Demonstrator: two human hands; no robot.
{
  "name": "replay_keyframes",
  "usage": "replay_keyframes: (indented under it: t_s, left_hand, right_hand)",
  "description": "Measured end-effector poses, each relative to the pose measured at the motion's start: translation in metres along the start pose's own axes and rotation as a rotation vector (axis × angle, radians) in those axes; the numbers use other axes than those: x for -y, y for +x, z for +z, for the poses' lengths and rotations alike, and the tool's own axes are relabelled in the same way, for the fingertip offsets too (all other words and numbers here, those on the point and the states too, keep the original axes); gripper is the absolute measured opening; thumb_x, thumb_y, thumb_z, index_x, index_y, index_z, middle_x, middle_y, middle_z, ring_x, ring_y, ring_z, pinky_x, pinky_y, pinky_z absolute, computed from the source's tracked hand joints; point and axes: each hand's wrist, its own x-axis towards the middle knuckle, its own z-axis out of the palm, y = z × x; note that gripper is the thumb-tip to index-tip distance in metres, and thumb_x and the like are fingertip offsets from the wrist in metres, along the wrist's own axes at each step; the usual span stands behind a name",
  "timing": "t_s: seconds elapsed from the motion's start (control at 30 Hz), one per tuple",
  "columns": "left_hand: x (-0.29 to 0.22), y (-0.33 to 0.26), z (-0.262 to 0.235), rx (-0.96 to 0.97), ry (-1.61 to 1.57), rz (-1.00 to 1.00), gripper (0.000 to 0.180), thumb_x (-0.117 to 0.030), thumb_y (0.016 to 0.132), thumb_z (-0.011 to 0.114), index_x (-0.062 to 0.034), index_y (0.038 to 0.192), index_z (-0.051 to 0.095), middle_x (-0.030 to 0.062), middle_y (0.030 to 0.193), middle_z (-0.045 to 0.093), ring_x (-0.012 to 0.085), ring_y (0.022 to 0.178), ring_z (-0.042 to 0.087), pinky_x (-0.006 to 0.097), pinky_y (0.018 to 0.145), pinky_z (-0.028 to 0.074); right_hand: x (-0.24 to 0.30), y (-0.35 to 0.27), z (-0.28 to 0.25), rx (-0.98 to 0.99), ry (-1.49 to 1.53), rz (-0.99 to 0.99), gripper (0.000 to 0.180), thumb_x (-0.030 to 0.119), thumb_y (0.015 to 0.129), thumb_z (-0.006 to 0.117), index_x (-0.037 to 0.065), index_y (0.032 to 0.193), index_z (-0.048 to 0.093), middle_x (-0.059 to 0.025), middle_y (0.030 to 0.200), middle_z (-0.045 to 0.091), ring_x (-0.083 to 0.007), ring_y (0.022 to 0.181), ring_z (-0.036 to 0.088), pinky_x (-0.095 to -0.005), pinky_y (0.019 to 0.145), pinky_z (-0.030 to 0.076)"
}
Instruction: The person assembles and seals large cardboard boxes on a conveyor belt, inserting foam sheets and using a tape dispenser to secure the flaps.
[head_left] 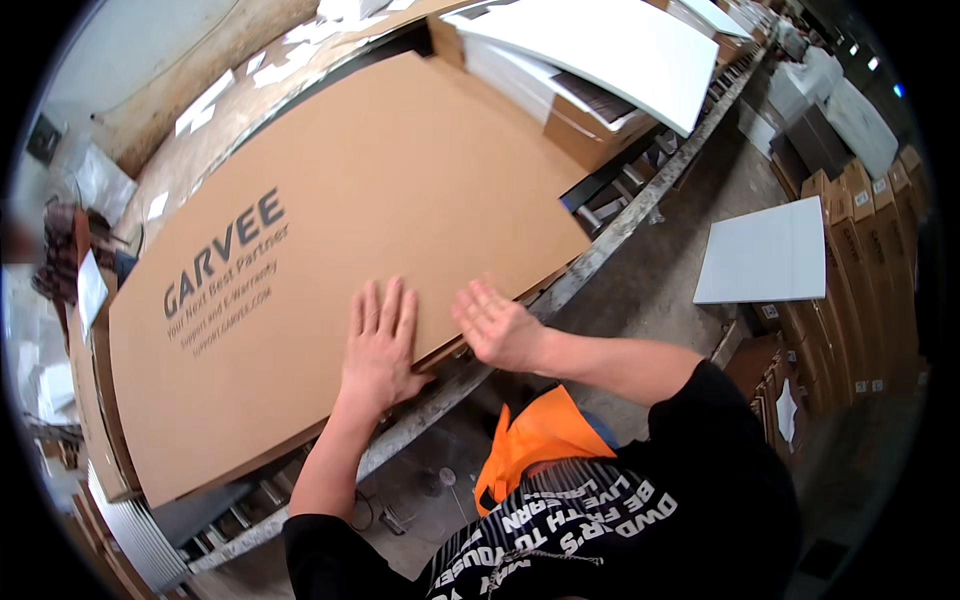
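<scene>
A large flat brown cardboard box (370, 180) with dark print lies on a roller conveyor (590, 265), slanting across the view. My left hand (380, 345) is pressed on its top by the near long edge, fingers stretched out and the thumb toward the edge. Just to the right, my right hand (495, 325) is at the same edge, its fingers lightly bent over the top and slightly blurred. Neither hand is seen to grasp anything. Beyond the box's far right end stands an open carton (590, 130) with white panels (610, 50) on it.
The conveyor's metal rail (620, 225) runs between me and the box. At right, a white board (765, 250) lies near a row of standing cartons (870, 270). Paper scraps (205, 105) litter the surface beyond the box. Another person's sleeve (65, 245) shows at far left.
</scene>
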Motion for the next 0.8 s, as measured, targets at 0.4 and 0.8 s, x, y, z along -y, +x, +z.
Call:
replay_keyframes:
  t_s: [0.4,0.8]
  left_hand:
    - [0.000,-0.002,0.023,0.030,0.060,-0.033,0.111,-0.042,0.058,0.081,-0.0022,0.147,0.030,0.0203,0.156,0.021,0.0473,0.144,0.011,0.060,0.117,0.009]
    - [0.009,-0.010,0.030,-0.093,0.036,-0.024,0.112,-0.037,0.051,0.082,-0.0042,0.146,0.033,0.0146,0.154,0.030,0.0466,0.142,0.021,0.063,0.113,0.016]
  right_hand:
    - [-0.165,-0.134,0.034,0.170,1.310,1.714,0.036,0.034,0.077,0.072,0.001,0.089,0.068,-0.0027,0.074,0.063,-0.0120,0.063,0.057,-0.0288,0.057,0.046]
    - [-0.122,-0.143,-0.015,-0.902,0.927,1.598,0.053,-0.009,0.076,0.048,0.004,0.127,0.051,-0.0077,0.113,0.060,-0.0193,0.103,0.061,-0.0322,0.091,0.049]
